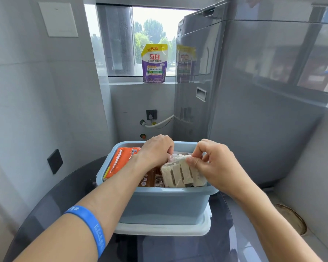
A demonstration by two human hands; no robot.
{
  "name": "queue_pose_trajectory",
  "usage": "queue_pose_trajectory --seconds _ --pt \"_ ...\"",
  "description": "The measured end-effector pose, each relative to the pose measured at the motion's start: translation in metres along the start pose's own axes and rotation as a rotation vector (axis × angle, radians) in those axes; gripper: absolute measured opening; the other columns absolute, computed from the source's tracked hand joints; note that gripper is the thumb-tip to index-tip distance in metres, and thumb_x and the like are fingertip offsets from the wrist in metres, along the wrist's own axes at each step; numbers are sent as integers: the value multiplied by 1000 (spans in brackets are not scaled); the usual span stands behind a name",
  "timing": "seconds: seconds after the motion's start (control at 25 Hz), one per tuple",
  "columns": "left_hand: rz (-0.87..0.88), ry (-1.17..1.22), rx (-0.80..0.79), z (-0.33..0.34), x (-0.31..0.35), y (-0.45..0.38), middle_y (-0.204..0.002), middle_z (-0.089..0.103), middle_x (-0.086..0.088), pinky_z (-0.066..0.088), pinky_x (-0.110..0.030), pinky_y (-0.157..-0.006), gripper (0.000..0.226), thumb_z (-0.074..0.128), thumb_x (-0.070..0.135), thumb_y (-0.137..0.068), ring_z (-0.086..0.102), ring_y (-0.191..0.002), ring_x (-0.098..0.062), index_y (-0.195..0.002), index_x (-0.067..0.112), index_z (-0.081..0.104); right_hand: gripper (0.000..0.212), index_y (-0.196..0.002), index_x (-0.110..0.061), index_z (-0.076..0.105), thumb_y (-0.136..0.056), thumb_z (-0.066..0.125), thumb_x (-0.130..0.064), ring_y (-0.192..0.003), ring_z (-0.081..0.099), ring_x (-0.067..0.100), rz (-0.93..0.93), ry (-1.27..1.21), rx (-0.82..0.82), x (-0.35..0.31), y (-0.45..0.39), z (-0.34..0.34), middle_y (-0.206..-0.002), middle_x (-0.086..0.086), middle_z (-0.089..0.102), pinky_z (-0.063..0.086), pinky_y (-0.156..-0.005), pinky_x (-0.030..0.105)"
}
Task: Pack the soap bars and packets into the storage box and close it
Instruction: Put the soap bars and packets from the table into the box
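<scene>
A light blue storage box (165, 205) stands open on a dark round glass table, resting on its pale lid (163, 228). Inside, an orange packet (121, 160) leans against the left wall and a brown packet with a barcode (152, 179) lies beneath. A clear-wrapped pack of several beige soap bars (180, 173) sits tilted at the box's right side. My left hand (156, 150) reaches into the box and grips the wrap's top edge. My right hand (214, 165) pinches the same pack from the right.
A purple and yellow detergent pouch (154, 63) stands on the window sill behind. A tall grey washing machine (235, 82) fills the right side. A wall socket and white hose (155, 120) are on the back wall. A dark wall switch (55, 161) is at left.
</scene>
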State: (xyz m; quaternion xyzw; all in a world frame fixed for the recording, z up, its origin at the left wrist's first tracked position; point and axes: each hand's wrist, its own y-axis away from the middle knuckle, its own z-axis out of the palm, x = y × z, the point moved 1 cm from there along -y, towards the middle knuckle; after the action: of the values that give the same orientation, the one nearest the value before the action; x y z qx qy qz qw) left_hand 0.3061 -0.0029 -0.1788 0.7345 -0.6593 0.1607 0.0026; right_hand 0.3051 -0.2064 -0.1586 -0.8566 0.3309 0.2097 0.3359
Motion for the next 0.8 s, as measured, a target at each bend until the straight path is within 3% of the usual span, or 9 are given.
queue_pose_trajectory --seconds 0.12,0.2,0.32,0.44,0.64,0.72,0.8 --pt "-2 15 -10 0 -1 0 -72 55 11 41 -28 -61 21 61 12 -75 55 -69 -17 -61 25 50 25 -68 -21 56 -86 73 -23 -63 53 8 -43 32 104 1 -3 -6 -73 -10 58 46 -64 32" --pt "-3 2 18 2 -1 3 -67 49 12 32 -25 -53 21 58 15 -76 48 -62 -10 -61 24 46 22 -70 -19 59 -87 72 -23 -56 52 12 -3 -66 234 6 -10 -26 -66 -7 61 44 -58 31" --pt "43 50 94 5 3 7 -75 52 8 39 -26 -63 25 59 10 -83 51 -74 -14 -65 23 49 22 -74 -19 60 -90 66 -33 -48 51 8 12 -320 444 7 -15 -67 -56 -4 63 40 -44 22" --pt "69 108 239 -8 12 12 -83 55 6 43 -28 -72 20 59 8 -87 49 -85 -15 -71 20 54 22 -77 -20 57 -92 62 -35 -49 51 8 -51 -438 538 3 -11 -78 -58 -7 63 40 -41 25" --pt "-53 145 573 -50 -6 25 -84 59 2 37 -29 -69 11 61 9 -86 50 -84 -18 -76 13 61 22 -75 -21 55 -94 62 -32 -60 56 33 38 -365 560 18 -9 -47 -70 15 64 48 -54 45" --pt "-137 147 606 -53 -15 35 -89 58 0 36 -29 -69 11 58 11 -89 51 -85 -19 -79 12 61 21 -76 -18 52 -94 62 -26 -66 54 27 -17 -221 599 17 -2 -28 -76 7 60 47 -58 46" --pt "-190 172 598 -47 -15 40 -95 58 -2 37 -30 -69 11 56 14 -93 53 -85 -21 -82 12 58 18 -77 -15 51 -91 63 -13 -68 48 19 -207 -16 481 9 7 -10 -82 0 53 42 -58 37"
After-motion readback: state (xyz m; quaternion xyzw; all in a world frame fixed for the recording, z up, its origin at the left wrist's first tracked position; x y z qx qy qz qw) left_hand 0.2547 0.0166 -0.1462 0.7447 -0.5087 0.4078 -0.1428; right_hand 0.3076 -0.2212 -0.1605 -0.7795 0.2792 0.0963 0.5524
